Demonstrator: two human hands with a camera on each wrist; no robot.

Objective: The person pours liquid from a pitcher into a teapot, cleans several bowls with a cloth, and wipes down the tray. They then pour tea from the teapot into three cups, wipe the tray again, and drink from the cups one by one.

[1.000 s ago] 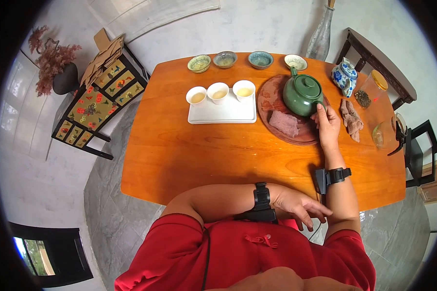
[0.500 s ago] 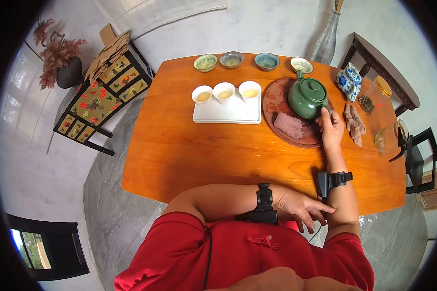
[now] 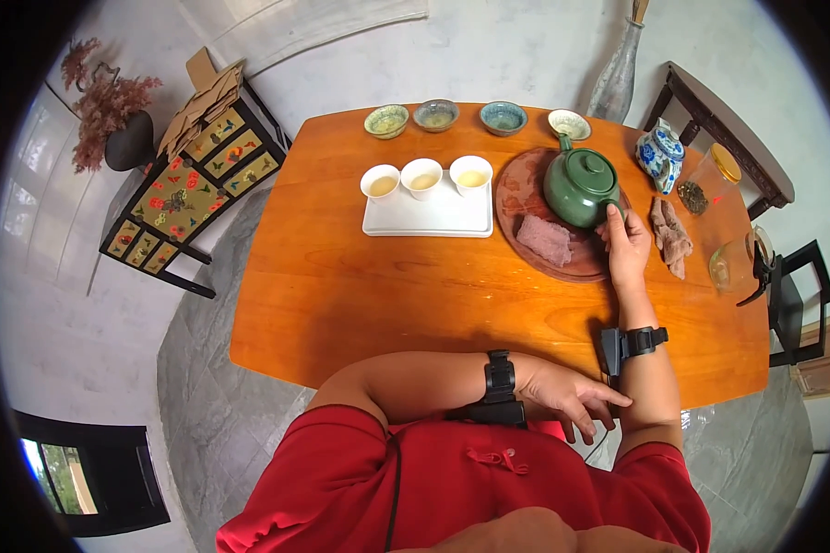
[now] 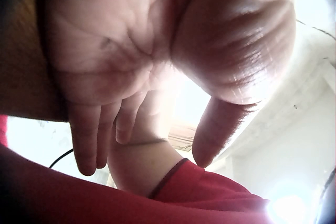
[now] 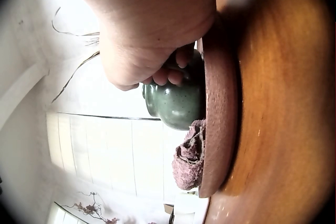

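The right hand (image 3: 627, 249) grips the handle of a green teapot (image 3: 581, 188), which stands on a round reddish-brown board (image 3: 522, 175). In the right wrist view, fingers of the right hand (image 5: 157, 50) curl by the green teapot (image 5: 176, 103). A folded pinkish cloth (image 3: 545, 241) lies on the board beside the pot. The left hand (image 3: 563, 392) hangs relaxed near the right forearm, holding nothing; the left wrist view shows the left hand (image 4: 136, 45) with its fingers loosely extended. Three white cups of pale liquid, one a white cup (image 3: 421, 178), are at a white tray (image 3: 429, 221).
Several bowls, among them a teal bowl (image 3: 503, 117), line the table's (image 3: 341, 286) far edge. At the right are a blue-and-white pot (image 3: 659, 158), a jar with a yellow lid (image 3: 726, 162), a brown cloth-like piece (image 3: 670, 238) and a glass vessel (image 3: 730, 264).
The view has shifted slightly. The right hand keeps its grip on the teapot, and the left hand stays by the right forearm.
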